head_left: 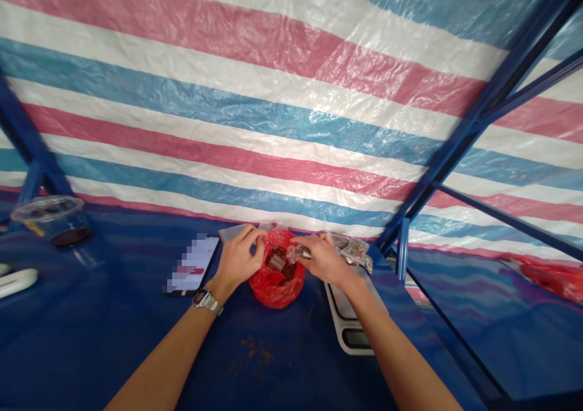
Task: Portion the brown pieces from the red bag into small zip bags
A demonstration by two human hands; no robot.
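A red plastic bag (276,292) sits with its mouth spread on the blue table, dark brown loose bits (288,271) inside. Among the bits lies a small clear piece (276,262), its kind unclear. My left hand (241,256), a metal watch (208,300) on its wrist, is closed at the bag's left rim, thumb and forefinger pinching the red plastic. My right hand (321,258) is closed over the bag's right side on a small clear plastic bag (298,252); its contents are hard to make out. Under my right forearm is a white kitchen scale (344,320).
Clear packets of brown stuff (355,250) lie behind the scale. A phone (194,265) lies left of my left hand, a clear tub (50,220) farther left. Brown crumbs (252,353) dot the table. Blue metal bars (450,150) and a striped tarp (255,138) bound the back.
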